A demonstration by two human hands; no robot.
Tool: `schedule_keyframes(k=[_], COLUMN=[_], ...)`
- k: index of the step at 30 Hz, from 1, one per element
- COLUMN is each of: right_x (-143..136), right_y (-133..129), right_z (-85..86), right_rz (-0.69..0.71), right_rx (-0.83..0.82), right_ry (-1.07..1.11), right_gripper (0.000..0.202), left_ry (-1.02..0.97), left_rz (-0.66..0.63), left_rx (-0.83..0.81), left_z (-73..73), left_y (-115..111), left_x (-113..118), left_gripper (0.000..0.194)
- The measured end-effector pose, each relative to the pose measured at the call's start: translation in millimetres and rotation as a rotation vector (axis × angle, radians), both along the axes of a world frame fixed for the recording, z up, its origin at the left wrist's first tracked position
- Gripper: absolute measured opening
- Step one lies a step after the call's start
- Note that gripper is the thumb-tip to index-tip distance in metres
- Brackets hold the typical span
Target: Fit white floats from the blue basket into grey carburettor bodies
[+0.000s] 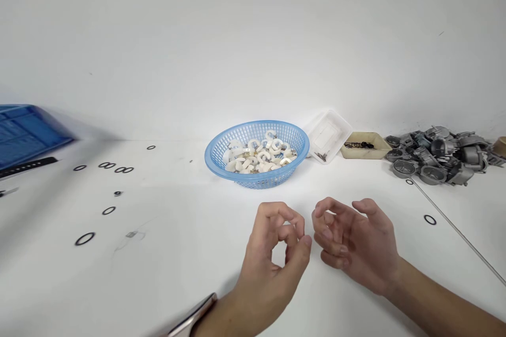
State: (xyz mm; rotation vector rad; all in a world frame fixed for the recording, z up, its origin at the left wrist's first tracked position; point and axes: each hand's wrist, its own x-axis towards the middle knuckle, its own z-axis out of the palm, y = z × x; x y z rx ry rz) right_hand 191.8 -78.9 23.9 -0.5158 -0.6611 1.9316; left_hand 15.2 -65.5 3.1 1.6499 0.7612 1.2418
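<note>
My left hand (pixel 279 258) is above the white table, in front of a blue plastic basket (pixel 259 181). Its fingers curve loosely, with the thumb close to the fingertips, and I see nothing held; bare table shows through the gap. Just to its right, my right hand (pixel 356 247) has its palm turned inward, its fingers bent and its thumb raised apart. That hand also shows nothing in it. The two hands face each other a little apart. Several white curved plastic pieces (pixel 263 156) with small metal parts lie in the basket.
A white plastic tray (pixel 329 134) with thin metal pins leans beside a cream tray (pixel 366 152) holding dark small parts. Grey metal housings (pixel 438 155) are piled right, near a thin rod (pixel 458 226). Black rings (pixel 85 238) lie scattered left, by a blue bin (pixel 31 134).
</note>
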Motion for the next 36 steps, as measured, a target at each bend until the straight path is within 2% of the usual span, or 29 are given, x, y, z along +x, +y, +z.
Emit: schedule_keyframes(k=[4,14,27,36], right_x=[-0.6,-0.9,-1.3,-1.4], right_y=[0.4,0.6,0.4,0.2], right_z=[0.8,-1.3,-2.3,-2.6], right_rz=[0.007,0.020,0.047,0.052], right_rx=[0.004,0.007,0.032,0.034], right_ry=[0.001,0.021,0.019,0.001], right_gripper=[0.038,0.039,0.038,0.040], left_ry=[0.039,0.161,0.151,0.115], left_rz=[-0.037,-0.039,-0.021,-0.009], left_rx=[0.046,0.310,0.303,0.311], left_z=[0.9,-6.0,-6.0,-7.0], left_y=[1.3,-1.5,2.9,3.0], left_x=[-3.3,-0.7,0.1,1.6], left_gripper=[0.019,0.035,0.032,0.038])
